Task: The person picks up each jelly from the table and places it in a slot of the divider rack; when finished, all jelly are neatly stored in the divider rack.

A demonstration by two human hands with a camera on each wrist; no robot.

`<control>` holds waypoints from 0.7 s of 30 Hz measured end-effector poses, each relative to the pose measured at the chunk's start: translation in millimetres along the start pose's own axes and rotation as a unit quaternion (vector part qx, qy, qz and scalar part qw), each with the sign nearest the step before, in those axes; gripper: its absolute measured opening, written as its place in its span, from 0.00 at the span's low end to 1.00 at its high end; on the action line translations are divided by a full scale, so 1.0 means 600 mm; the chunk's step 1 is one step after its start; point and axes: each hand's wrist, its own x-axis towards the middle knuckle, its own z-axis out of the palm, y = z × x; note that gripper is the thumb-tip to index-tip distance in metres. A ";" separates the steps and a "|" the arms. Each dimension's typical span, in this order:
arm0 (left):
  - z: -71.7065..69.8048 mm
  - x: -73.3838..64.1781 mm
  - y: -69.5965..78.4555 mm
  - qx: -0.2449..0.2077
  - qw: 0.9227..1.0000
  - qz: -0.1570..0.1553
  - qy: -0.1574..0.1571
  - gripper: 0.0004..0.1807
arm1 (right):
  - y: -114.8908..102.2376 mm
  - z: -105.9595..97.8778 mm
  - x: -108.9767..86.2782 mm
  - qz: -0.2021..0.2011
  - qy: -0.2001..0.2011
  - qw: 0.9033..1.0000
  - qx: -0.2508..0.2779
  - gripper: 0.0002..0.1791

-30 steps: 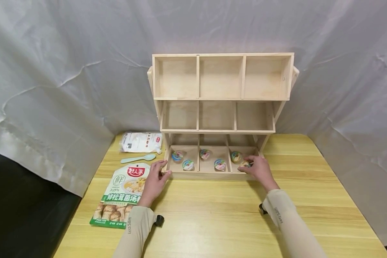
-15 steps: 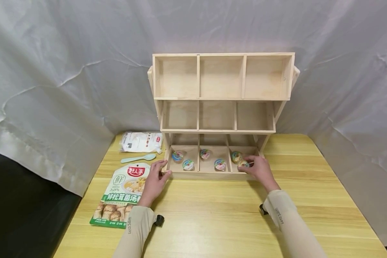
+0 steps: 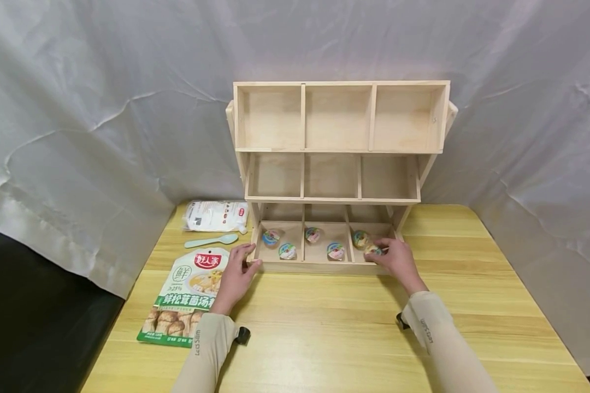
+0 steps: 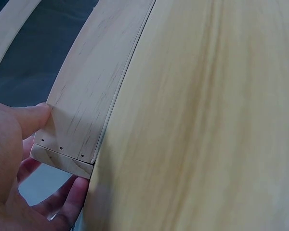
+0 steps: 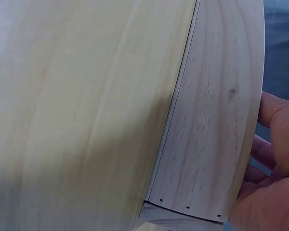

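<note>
A three-tier wooden rack (image 3: 334,201) stands on the table, each tier split into three compartments. Its bottom tier holds small jelly cups with printed lids, two in each compartment. With thumb and fingers, my left hand (image 3: 237,275) grips the left front corner of that tier; the left wrist view shows them around the wooden corner (image 4: 62,159). In the right compartment, my right hand (image 3: 397,261) pinches the front jelly cup (image 3: 372,250) at its right side. Another jelly cup (image 3: 360,238) sits right behind it. The right wrist view shows my fingers over the side panel (image 5: 216,120), the cup hidden.
Left of the rack lie a white spouted pouch (image 3: 216,216), a pale blue spoon (image 3: 211,240) and a green and white soup packet (image 3: 184,297), partly under my left forearm. Grey curtains (image 3: 103,136) hang behind and at both sides of the table (image 3: 324,338).
The front right jelly cup shifts and tilts slightly in my right fingers, its lid showing more half a second ago. My left hand stays at the corner.
</note>
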 end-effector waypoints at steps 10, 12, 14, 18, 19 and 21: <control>0.003 0.001 0.002 0.008 1.000 0.009 0.017 0.29 | 0.001 -0.003 -0.003 -0.009 0.003 1.000 -0.003 0.29; 0.002 0.001 0.003 0.009 1.000 0.008 0.018 0.29 | 0.000 -0.003 -0.004 -0.015 0.008 1.000 -0.012 0.29; 0.001 0.000 0.005 0.007 1.000 0.003 0.014 0.29 | -0.002 -0.004 -0.007 -0.021 0.011 1.000 -0.019 0.30; -0.001 -0.001 0.007 0.001 1.000 -0.006 0.008 0.29 | -0.008 -0.010 -0.018 -0.042 0.023 0.999 -0.025 0.32; -0.001 -0.001 0.007 0.001 1.000 -0.007 0.008 0.29 | -0.009 -0.012 -0.021 -0.048 0.025 0.998 -0.025 0.32; -0.001 -0.002 0.007 0.002 1.000 -0.004 0.009 0.30 | -0.010 -0.016 -0.028 -0.060 0.031 0.997 -0.027 0.32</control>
